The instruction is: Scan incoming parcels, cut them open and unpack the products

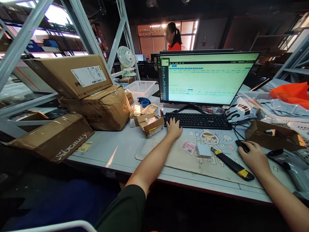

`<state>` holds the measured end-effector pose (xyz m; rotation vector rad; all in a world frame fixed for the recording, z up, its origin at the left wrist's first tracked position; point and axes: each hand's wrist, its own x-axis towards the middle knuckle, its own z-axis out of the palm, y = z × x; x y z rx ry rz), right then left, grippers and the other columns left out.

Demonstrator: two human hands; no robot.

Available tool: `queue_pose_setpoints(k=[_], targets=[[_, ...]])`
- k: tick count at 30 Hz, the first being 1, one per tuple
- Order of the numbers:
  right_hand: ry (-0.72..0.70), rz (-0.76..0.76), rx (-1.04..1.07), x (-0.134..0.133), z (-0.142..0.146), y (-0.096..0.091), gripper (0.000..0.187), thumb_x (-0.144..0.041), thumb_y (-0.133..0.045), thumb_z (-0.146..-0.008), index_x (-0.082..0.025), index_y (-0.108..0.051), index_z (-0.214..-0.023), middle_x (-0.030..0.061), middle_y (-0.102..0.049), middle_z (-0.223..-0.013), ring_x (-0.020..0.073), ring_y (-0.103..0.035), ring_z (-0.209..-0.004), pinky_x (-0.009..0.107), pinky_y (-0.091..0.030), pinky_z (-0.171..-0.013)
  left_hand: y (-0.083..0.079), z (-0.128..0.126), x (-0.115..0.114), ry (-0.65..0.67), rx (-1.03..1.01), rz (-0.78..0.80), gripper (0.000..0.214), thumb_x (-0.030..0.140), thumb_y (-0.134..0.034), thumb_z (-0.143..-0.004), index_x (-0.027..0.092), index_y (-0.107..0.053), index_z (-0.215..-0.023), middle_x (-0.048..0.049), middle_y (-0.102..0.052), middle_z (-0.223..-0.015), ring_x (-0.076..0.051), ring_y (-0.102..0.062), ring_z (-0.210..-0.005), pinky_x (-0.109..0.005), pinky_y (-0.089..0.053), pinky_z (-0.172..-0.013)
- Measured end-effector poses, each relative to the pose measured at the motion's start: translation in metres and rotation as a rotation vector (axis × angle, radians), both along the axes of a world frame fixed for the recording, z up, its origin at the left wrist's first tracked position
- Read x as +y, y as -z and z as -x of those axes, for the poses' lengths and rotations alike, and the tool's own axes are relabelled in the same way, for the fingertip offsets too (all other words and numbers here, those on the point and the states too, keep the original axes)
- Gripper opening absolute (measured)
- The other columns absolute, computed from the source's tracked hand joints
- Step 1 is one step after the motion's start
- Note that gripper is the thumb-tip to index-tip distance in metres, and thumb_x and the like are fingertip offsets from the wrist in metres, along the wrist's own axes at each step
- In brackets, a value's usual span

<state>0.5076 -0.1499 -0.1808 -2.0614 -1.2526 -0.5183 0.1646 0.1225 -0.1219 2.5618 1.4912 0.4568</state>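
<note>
My left hand (pixel 174 128) rests with its fingers spread on the left end of a black keyboard (pixel 200 120). Over at the right, my right hand (pixel 256 158) is wrapped round a black computer mouse (pixel 242 146) on a printed desk mat (pixel 178 161). Between my hands lie a pink-and-white label card (pixel 189 147), a small white box (pixel 203 151) and a black-and-yellow utility knife (pixel 231 164). Behind the keyboard stands a lit monitor (pixel 207 82) showing a page with rows and blue buttons.
Cardboard boxes (pixel 98 109) are stacked at the left by a metal rack. A small open carton (pixel 151 125) sits beside the keyboard. Right of my right hand are a barcode scanner (pixel 289 164) and an open brown box (pixel 272 133). A person (pixel 174 37) is in the background.
</note>
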Motion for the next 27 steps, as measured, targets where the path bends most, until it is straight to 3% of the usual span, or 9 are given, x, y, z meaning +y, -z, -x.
queue_pose_setpoints(k=[9, 16, 20, 27], targets=[[0.038, 0.046, 0.029, 0.001, 0.001, 0.000, 0.050, -0.050, -0.053, -0.089, -0.019, -0.078, -0.120, 0.0165, -0.069, -0.131, 0.0357, -0.067, -0.121, 0.054, -0.055, -0.109, -0.004, 0.002, -0.002, 0.005, 0.005, 0.010, 0.063, 0.041, -0.053, -0.101, 0.019, -0.051, -0.160, -0.0162, -0.034, -0.176, -0.036, -0.023, -0.166, -0.063, -0.020, -0.135], [-0.016, 0.072, 0.028, 0.006, -0.011, 0.007, 0.053, -0.053, -0.057, -0.088, -0.021, -0.078, -0.125, 0.0165, -0.068, -0.134, 0.0367, -0.068, -0.121, 0.055, -0.056, -0.106, -0.004, 0.001, -0.002, -0.009, 0.016, -0.006, 0.063, 0.041, -0.055, -0.100, 0.021, -0.052, -0.159, -0.0163, -0.035, -0.175, -0.037, -0.025, -0.165, -0.063, -0.022, -0.134], [0.071, 0.002, 0.017, 0.002, -0.001, 0.001, 0.046, -0.047, -0.056, -0.088, -0.020, -0.079, -0.118, 0.0167, -0.069, -0.131, 0.0355, -0.068, -0.119, 0.054, -0.056, -0.107, -0.004, 0.001, -0.003, -0.002, 0.023, -0.016, 0.062, 0.041, -0.055, -0.101, 0.023, -0.052, -0.160, -0.0157, -0.036, -0.175, -0.036, -0.025, -0.165, -0.064, -0.022, -0.134], [0.021, 0.028, -0.024, 0.001, 0.012, -0.011, 0.041, -0.040, -0.057, -0.092, -0.018, -0.078, -0.118, 0.0165, -0.070, -0.127, 0.0325, -0.068, -0.119, 0.049, -0.056, -0.108, -0.006, 0.000, -0.004, 0.021, 0.037, -0.015, 0.061, 0.039, -0.052, -0.103, 0.025, -0.051, -0.162, -0.0164, -0.034, -0.175, -0.038, -0.023, -0.166, -0.068, -0.021, -0.132]])
